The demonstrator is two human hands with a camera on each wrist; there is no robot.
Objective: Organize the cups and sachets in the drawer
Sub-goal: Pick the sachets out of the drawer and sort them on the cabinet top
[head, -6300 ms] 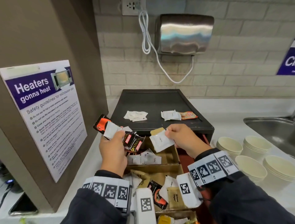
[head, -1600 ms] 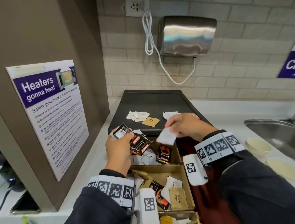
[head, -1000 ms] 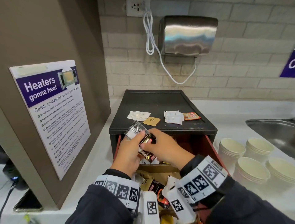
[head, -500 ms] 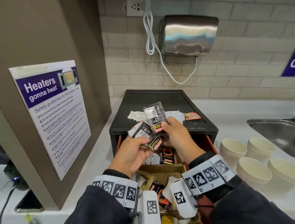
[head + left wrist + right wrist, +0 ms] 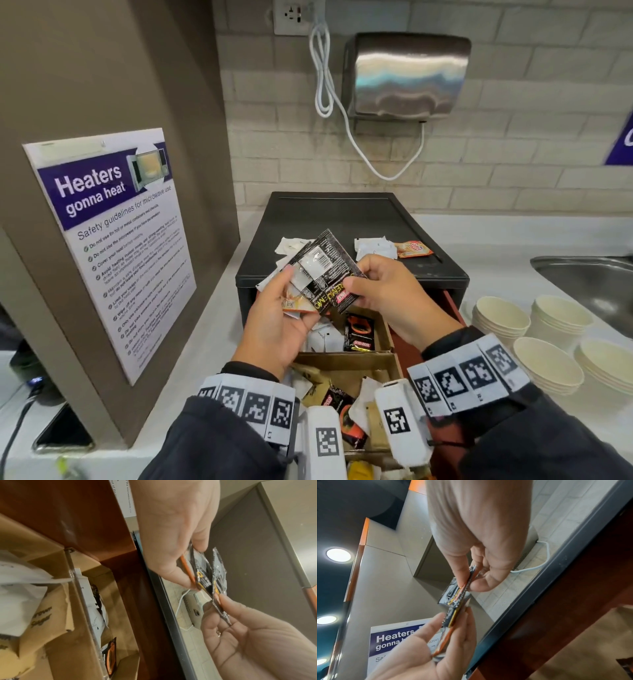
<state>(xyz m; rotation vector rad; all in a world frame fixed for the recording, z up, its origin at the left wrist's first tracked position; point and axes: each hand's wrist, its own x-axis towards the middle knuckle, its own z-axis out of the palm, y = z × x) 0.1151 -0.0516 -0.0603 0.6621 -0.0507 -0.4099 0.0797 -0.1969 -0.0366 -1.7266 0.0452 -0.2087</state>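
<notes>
A steel hand dryer (image 5: 407,73) is mounted on the tiled wall at twelve o'clock. A microwave safety poster (image 5: 113,240) is fixed at nine o'clock, and a sink (image 5: 596,284) is set at three o'clock.

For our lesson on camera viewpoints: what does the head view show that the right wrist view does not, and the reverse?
Only the head view shows the stacked paper cups, the sink and the open drawer with loose sachets. Only the right wrist view shows the ceiling lights. Both show the left hand and right hand holding black sachets, and the poster.
</notes>
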